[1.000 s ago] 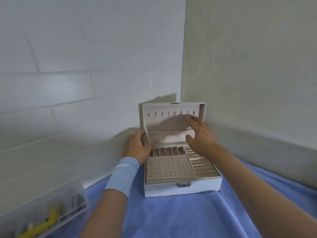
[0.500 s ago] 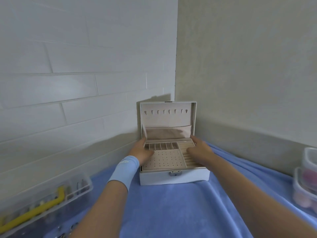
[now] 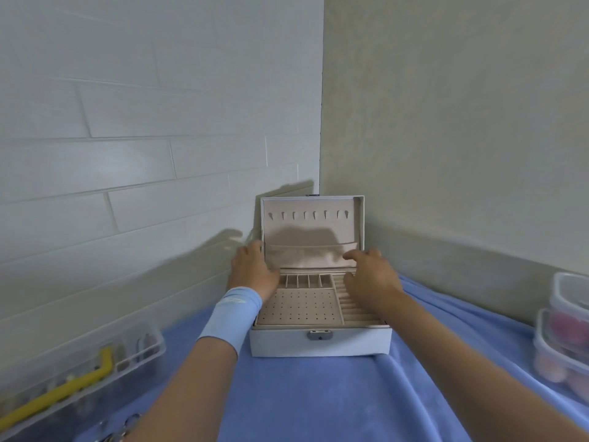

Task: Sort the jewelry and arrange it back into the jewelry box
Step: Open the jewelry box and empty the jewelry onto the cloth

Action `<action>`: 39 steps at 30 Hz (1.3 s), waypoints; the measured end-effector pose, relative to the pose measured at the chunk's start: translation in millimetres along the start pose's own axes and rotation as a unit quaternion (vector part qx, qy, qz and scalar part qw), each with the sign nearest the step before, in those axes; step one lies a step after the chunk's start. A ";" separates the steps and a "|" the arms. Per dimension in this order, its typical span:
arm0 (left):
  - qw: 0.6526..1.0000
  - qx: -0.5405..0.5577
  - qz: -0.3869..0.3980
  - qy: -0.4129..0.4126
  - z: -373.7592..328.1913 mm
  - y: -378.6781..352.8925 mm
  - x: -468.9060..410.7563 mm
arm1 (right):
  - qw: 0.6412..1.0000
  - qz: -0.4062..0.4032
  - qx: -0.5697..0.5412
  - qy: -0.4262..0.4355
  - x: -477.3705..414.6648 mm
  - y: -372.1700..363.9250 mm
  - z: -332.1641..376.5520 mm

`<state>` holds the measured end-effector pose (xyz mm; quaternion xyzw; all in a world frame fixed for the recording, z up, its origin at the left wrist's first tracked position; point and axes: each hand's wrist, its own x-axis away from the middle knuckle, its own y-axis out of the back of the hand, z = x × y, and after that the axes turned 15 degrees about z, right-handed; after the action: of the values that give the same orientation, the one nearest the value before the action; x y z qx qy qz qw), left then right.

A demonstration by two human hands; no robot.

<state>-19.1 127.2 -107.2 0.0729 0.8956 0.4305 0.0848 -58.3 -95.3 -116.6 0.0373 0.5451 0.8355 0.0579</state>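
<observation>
A clear plastic organiser holding a yellow tool sits at the lower left of the frame on a blue cloth. Just left of centre, a person's left hand, a pale blue wristband on its wrist, holds the left edge of the white jewelry box: the fingers curl round the outside of the raised lid and the thumb rests at the tray's rim. The box stands open at centre frame, in the corner where two walls meet, its beige compartments showing no jewelry. Right of centre, the right hand is over the slotted ring rows, its fingers loosely spread and grasping nothing. Stacked clear containers stand at the right edge.
</observation>
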 end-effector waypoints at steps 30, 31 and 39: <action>0.960 -0.182 0.177 -0.122 -28.0 -2.2 -50.0 | 0.975 0.070 0.183 0.103 -61.4 30.2 35.2; 0.960 -0.182 0.168 -0.133 -30.7 2.6 -48.4 | 0.976 0.063 0.177 0.108 -60.5 38.0 36.5; 0.956 -0.203 0.147 -0.150 -36.8 26.1 -13.7 | 0.982 0.056 0.158 0.083 -41.8 68.9 37.6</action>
<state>-12.1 112.7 -63.0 0.2482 0.7458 0.5953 0.1669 -16.0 -94.5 -38.3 0.0074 0.6704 0.7408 -0.0410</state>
